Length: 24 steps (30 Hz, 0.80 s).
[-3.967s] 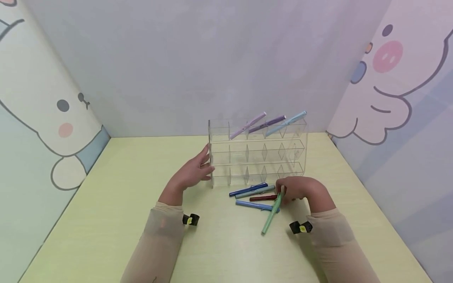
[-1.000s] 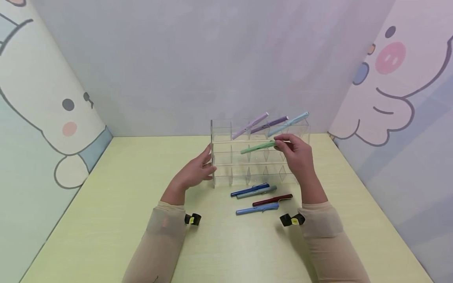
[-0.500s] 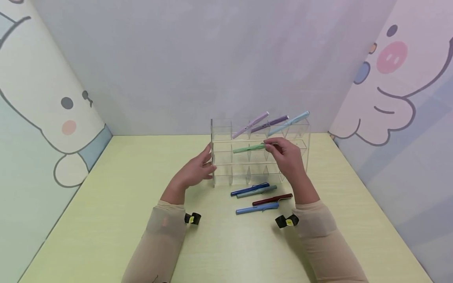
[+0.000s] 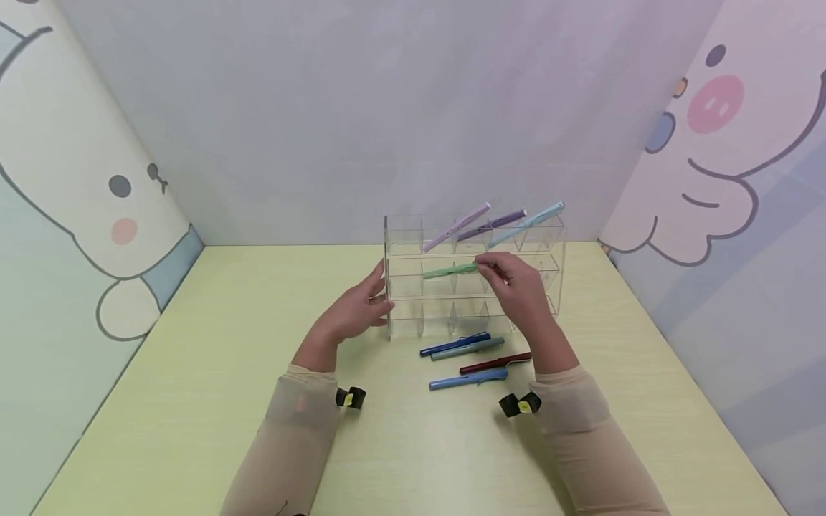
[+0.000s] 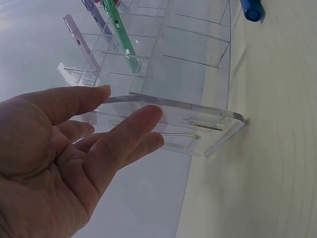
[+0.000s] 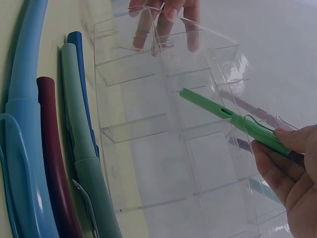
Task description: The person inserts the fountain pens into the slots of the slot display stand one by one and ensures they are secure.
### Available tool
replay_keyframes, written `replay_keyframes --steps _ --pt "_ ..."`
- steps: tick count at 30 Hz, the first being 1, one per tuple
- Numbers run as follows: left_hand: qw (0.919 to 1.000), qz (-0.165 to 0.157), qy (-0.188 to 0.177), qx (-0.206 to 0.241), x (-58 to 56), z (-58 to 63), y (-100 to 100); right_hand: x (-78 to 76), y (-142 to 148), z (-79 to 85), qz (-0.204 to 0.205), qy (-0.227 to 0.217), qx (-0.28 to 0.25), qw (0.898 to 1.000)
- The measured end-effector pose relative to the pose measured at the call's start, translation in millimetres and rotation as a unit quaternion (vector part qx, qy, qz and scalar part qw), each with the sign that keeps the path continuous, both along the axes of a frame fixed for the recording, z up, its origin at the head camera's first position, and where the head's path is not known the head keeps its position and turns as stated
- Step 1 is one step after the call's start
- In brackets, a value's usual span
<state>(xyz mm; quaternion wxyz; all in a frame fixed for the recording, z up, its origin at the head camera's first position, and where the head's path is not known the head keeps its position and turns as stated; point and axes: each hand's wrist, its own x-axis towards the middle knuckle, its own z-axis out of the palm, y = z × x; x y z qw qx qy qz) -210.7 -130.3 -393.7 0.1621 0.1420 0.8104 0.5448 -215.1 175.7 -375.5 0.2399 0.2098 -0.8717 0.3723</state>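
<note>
My right hand [image 4: 516, 290] pinches a light green pen [image 4: 449, 271] by its clip end, between thumb and fingers. The pen lies slantwise over the middle tier of a clear acrylic pen rack [image 4: 405, 288], its free end near the second compartment from the left. In the right wrist view that green pen [image 6: 208, 103] points toward the rack's far side. My left hand [image 4: 351, 312] touches the rack's left side panel with loosely extended fingers [image 5: 133, 129]. A lilac pen [image 4: 456, 227], a purple pen [image 4: 492, 225] and a light blue pen [image 4: 528, 224] lean in the top tier.
On the table before the rack lie a dark blue pen [image 4: 454, 344], a grey-green pen [image 4: 467, 348], a dark red pen [image 4: 493, 362] and a blue pen [image 4: 467, 379]. A plain wall [image 4: 290, 143] rises behind the table [image 4: 271, 287].
Four seconds ago the right hand held the green pen low over the table pens. It has since risen to the middle tier and shifted left. The left hand stays at the rack's side.
</note>
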Motion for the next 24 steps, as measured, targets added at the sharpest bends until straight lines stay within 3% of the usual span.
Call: replay_keyframes --steps 5,17,24 --pt "1.0 -0.003 0.003 0.002 -0.3 0.2 0.5 1.2 -0.5 1.9 0.007 -0.001 0.011 1.0" --pt "0.9999 0.002 -0.002 -0.011 0.6 -0.6 -1.9 4.2 1.8 2.7 0.029 -0.051 0.01 0.998" --pt "0.9999 -0.003 0.004 -0.009 0.4 -0.6 -1.4 4.1 3.4 2.7 0.038 -0.052 -0.004 0.998"
